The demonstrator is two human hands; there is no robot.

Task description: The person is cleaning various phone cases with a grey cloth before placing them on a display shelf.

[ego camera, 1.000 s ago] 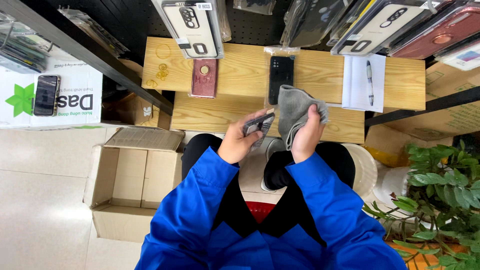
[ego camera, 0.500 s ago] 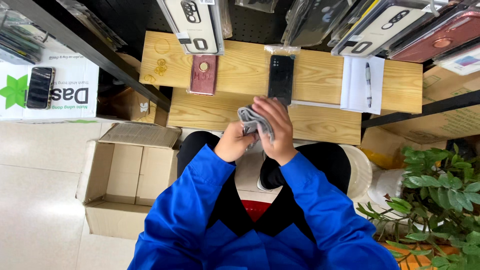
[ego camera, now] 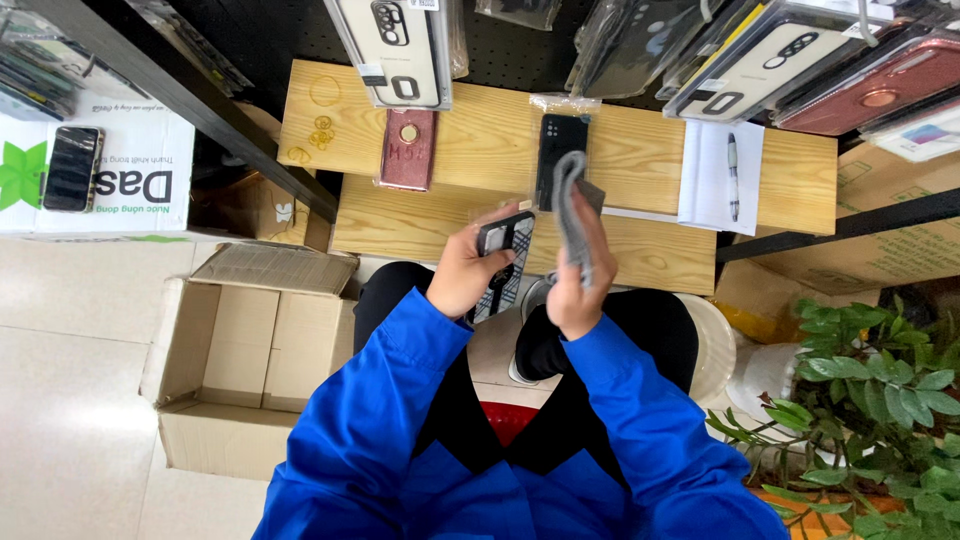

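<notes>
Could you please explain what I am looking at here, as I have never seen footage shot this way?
The picture comes from a camera worn on a person's head, looking straight down, so you see blue sleeves and two bare hands from above. There is no machine. The left hand holds a phone in a checked case, and the right hand grips a folded grey cloth. In front of the person is a wooden table. On it lie a glittery red phone case, a black phone in a clear bag, and a white sheet with a pen on top. Packaged phone cases hang above. An open cardboard box sits on the floor to the left, and a green plant to the right.
</notes>
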